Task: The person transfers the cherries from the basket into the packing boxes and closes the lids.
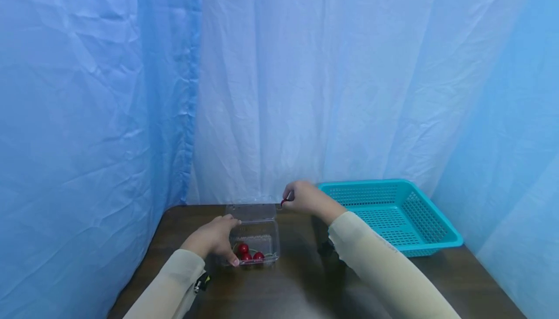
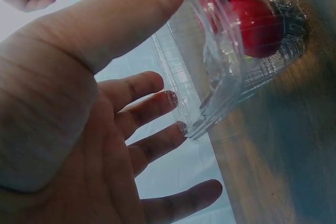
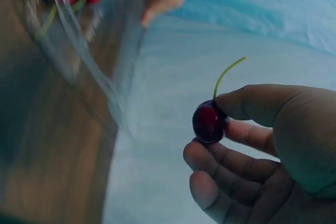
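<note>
A clear plastic clamshell box [image 1: 277, 236] stands on the table with its lid [image 1: 253, 212] folded back. Several red cherries [image 1: 243, 248] lie near its front side, some with green stems. My left hand [image 1: 214, 237] holds the box at its left side, thumb at the front rim and fingertips [image 2: 169, 98] touching the edge farther back. Beyond the box's right side, my right hand [image 1: 305, 200] is raised near the lid. It pinches one dark red cherry [image 3: 209, 123] between thumb and fingers, the green stem pointing up.
A turquoise plastic basket [image 1: 436, 217] with perforated walls stands at the right, partly behind my right forearm. The dark wooden table [image 1: 288, 290] ends at a pale blue curtain [image 1: 288, 91] at the back and sides.
</note>
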A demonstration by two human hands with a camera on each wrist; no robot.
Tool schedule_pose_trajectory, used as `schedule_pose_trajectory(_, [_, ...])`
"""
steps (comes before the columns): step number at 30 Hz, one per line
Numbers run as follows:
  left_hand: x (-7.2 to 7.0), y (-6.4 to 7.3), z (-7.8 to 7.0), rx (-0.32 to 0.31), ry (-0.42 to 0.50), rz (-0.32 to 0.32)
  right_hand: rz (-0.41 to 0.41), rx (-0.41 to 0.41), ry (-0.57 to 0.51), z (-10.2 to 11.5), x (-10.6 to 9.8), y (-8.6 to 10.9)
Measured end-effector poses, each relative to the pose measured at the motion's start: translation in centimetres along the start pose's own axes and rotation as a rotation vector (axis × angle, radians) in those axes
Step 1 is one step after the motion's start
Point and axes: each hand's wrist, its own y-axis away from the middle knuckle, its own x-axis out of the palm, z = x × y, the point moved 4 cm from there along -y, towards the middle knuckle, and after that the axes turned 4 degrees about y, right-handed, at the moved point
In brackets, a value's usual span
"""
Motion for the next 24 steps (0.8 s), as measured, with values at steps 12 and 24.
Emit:
schedule_pose_trajectory(12, [0.0, -0.3, 0.1, -0.009, 0.000, 0.011, 0.076, -0.129, 0.012, 3.8, 7.7, -1.1])
schedule_pose_trajectory(24, [0.3, -0.9, 0.6, -0.006, 0.013, 0.031, 0.036, -0.218, 0.024, 4.3, 13.2, -1.3])
